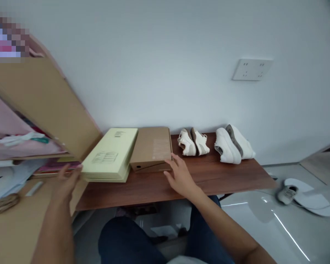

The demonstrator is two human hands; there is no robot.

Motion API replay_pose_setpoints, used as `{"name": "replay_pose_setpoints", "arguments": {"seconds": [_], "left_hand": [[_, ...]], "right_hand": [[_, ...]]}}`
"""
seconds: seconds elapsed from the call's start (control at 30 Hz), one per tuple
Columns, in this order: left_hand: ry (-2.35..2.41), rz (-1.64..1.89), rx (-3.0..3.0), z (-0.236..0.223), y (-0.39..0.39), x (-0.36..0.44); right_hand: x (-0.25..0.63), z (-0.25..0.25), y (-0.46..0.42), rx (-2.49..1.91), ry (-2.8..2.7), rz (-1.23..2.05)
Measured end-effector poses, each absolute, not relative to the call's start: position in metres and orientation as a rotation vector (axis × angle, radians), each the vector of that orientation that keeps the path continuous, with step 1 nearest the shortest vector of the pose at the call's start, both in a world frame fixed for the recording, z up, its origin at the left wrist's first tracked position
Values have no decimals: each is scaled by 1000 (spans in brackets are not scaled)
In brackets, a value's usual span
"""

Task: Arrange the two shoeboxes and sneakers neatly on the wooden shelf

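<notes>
And here are the hands, wide apart, bracketing two shoeboxes side by side on the tabletop [222,179]! The left hand [66,181], blurred, fingers loosely bent, is beside the pale yellow shoebox [110,154]; contact, can't tell. The right hand [183,178] spreads at the brown cardboard shoebox's [151,145] front right corner. Looks like positioning; the next move calls for light, even pressure. Both carry printing, too small to read!

The left hand [66,181], blurred, is at lower left, fingers loosely bent; the right hand [181,178], below centre, spreads its thumb from its fingers.
</notes>
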State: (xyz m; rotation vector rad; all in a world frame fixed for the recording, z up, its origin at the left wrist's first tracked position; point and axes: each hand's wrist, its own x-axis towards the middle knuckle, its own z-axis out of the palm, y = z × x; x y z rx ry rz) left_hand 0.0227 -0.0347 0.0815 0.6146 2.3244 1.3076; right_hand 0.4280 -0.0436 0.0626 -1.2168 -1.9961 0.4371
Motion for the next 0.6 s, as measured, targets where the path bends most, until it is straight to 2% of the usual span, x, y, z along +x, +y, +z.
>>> {"name": "replay_pose_setpoints", "arguments": {"seconds": [0.1, 0.2, 0.6], "left_hand": [[1949, 1404, 524, 70, -21, 15], [1780, 1432, 532, 53, -19, 14], [1823, 1511, 554, 31, -21, 43]], "right_hand": [[385, 68, -11, -1284, -2115, 241], [361, 64, 18, -1346, -2247, 168], [408, 47, 36, -1451, -2318, 26]]}}
